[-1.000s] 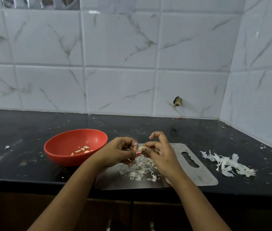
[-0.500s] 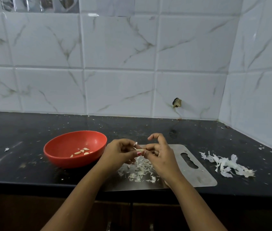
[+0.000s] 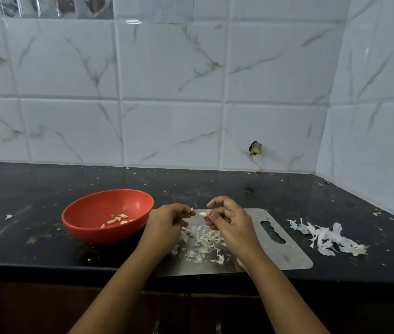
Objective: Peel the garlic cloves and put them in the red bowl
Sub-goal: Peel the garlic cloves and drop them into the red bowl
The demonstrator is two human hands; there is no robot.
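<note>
My right hand [image 3: 229,220] pinches a pale garlic clove [image 3: 202,214] between thumb and fingers above the steel cutting board [image 3: 285,251]. A short way to its left, my left hand [image 3: 167,220] pinches a small white flake of garlic skin [image 3: 192,209]; a narrow gap separates the two hands. The red bowl [image 3: 87,227] stands on the black counter left of my left hand and has several peeled cloves [image 3: 117,219] lying in it. A heap of small skin pieces [image 3: 203,244] lies on the board under my hands.
A larger pile of white garlic skins [image 3: 328,238] lies on the counter right of the board. The counter's front edge [image 3: 46,266] runs just below the bowl. Tiled walls close the back and the right side. A stray skin flake [image 3: 8,216] lies far left.
My hands were joined on the clove; now they have drawn slightly apart, the left one carrying off a flake of skin while the right keeps the clove.
</note>
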